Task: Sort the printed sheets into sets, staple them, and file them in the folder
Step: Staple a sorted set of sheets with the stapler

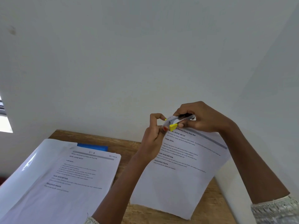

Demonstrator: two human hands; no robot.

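The right hand (205, 118) has its grip closed round the stapler (179, 121) at the top corner of the sheets (178, 178). The left hand (154, 136) pinches the stapler's front. Another stack (77, 175) lies on the surface (127, 143).

Most of the view is filled by a plain white wall (145, 54). A wooden table (127, 143) is set against it, and daylight is let in at the far left edge by a window (4, 122).

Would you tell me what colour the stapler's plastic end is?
Bright yellow; the stapler shows best in the head view.
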